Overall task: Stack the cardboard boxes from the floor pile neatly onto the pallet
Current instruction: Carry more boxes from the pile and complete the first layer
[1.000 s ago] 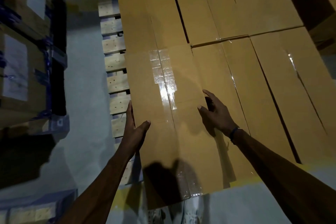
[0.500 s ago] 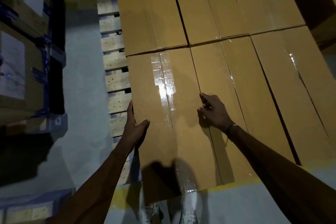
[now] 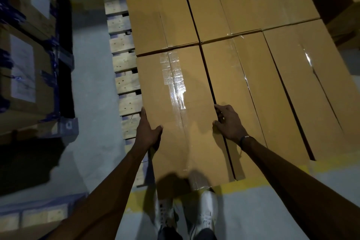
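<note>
one view only, head-worn, wide-angle. looks steeply down and forward from standing height over the boxes (image 3: 194, 87) on the pallet (image 3: 124, 84). hands (image 3: 148, 132) close below the lens; shoes (image 3: 206, 212) at bottom edge; floor (image 3: 93, 103) left.

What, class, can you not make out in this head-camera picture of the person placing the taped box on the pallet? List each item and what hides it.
- Right hand fingertips: dipped into the gap between the taped box and its neighbour.
- Left hand fingers: behind the box's left side, so its grip is unclear.
- Pallet: mostly covered by boxes.
- Labels on the wrapped cartons: too dark and blurred to read.
- Far boxes: cut off by the top edge.
</note>
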Available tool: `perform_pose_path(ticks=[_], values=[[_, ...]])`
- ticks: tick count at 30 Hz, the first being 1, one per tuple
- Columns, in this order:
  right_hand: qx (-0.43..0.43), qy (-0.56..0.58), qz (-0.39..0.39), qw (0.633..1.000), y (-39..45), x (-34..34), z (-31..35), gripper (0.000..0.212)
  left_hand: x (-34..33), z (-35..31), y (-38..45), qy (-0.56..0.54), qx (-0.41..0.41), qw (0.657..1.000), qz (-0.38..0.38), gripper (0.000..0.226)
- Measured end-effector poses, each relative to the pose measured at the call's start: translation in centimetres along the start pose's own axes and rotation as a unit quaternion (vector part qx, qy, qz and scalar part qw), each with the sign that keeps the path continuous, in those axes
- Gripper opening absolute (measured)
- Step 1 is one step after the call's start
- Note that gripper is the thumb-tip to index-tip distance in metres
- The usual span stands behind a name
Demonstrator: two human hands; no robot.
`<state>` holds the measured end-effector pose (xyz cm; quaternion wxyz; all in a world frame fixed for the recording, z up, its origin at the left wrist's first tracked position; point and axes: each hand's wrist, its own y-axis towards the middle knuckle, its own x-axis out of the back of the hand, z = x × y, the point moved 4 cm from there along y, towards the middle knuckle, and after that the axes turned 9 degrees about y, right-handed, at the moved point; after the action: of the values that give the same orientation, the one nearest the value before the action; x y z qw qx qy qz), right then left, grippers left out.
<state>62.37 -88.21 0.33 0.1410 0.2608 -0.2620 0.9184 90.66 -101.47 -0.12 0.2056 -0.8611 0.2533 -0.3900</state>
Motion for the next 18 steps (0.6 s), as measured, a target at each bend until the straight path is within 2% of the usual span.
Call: perform_pose_path(ticks=[6,11,18], values=[[0.005,-0.007,0.019,1.0,-4.7,-0.4,-1.4,0.068,-0.9,1.1,-4.1,-0.017,-0.057,0.998,-0.001,0.103],[-0.012,0.006,0.035,0.999,-7.9,-0.9,-3.3,0.07,-2.4,3.1,-7.0,-0.009,-0.019,1.0,0.01,0.124],[-0.019,0.063,0.042,0.997,-8.4,-0.6,-3.9,0.07,-3.3,4.1,-7.1,0.003,0.002,1.0,0.002,0.113]])
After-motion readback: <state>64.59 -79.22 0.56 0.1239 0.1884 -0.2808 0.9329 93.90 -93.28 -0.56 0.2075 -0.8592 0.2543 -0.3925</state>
